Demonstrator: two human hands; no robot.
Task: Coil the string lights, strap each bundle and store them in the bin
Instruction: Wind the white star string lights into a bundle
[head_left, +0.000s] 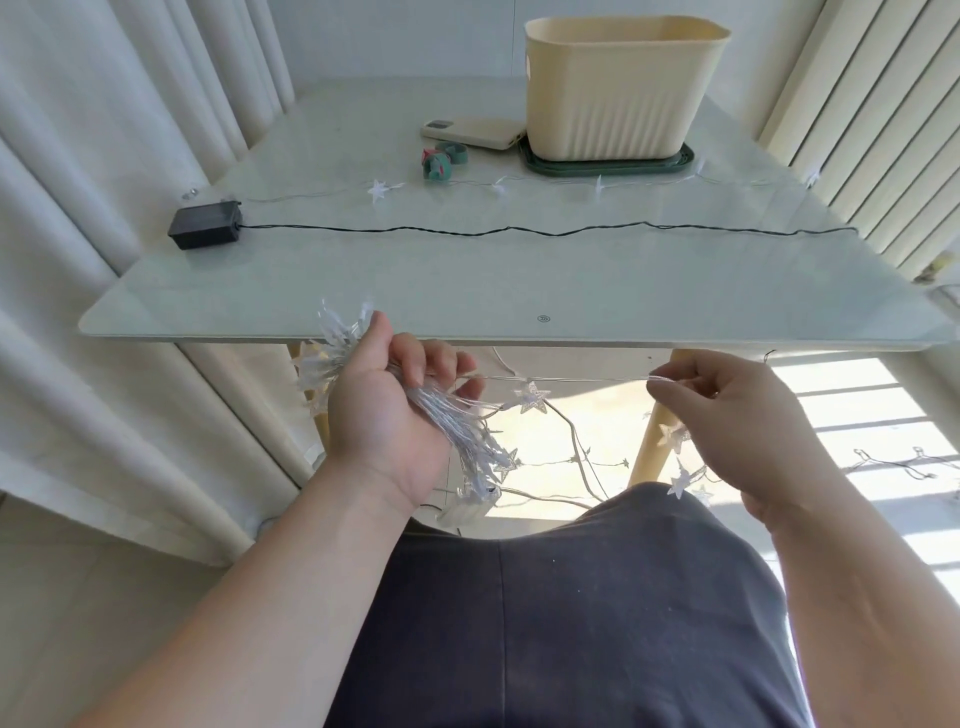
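Below the near edge of the pale glass tabletop (467, 291), your left hand (387, 415) has its grip clamped around the gathered bundle of clear-wired star string lights (457, 431), keeping the finished loops from springing loose. Your right hand (737, 410) pinches the free wire taut, likely to measure the next loop. At the tabletop's far side wait the cream ribbed plastic bin (618, 88) and green straps (441, 158), beside a black-wired strand (467, 231) not yet coiled.

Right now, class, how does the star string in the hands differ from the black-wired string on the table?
The star string has clear wire; the black string is dark. The first is bunched in the left hand and pulled by the right hand; the second lies stretched out. Neither is strapped.
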